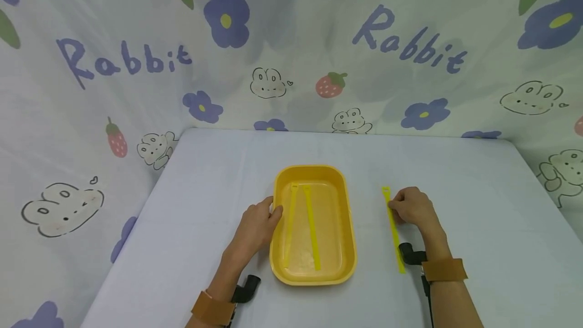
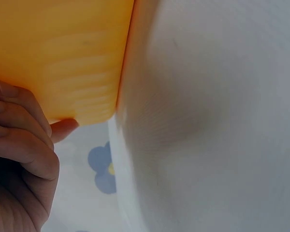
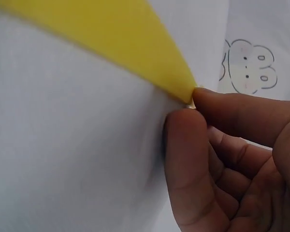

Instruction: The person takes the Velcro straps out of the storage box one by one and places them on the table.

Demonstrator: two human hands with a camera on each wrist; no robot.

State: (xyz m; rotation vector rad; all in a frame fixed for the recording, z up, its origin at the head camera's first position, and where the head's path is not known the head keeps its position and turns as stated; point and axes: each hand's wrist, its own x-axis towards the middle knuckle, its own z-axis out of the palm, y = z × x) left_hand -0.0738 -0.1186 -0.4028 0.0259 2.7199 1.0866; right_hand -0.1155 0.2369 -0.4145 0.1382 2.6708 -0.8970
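"So, what made up the setting?"

"A Rabbit-lettered backdrop [image 1: 291, 29] hung behind a white-covered table [image 1: 478, 191], where a yellow rectangular tray [image 1: 333, 227] stood near the middle."

"And the hands?"

"A person's left hand [image 1: 256, 224] gripped the tray's left side, fingers curled at the wall. The right hand [image 1: 415, 207], well apart on the tray's other side, pinched a slim yellow strip [image 1: 394, 233] between thumb and forefinger, just short of its slotted far end."

"How did that strip lie?"

"Lengthwise, between tray and right hand, its long axis nearly parallel to the tray's long sides, the near end angled slightly rightward. The right hand was plainly nearer; the tray lay to the left. Whether the pinched part touched the table could not be told."

"Any others?"

"Two more yellow strips [image 1: 311, 228] lay inside the tray, also lengthwise, side by side and apart."
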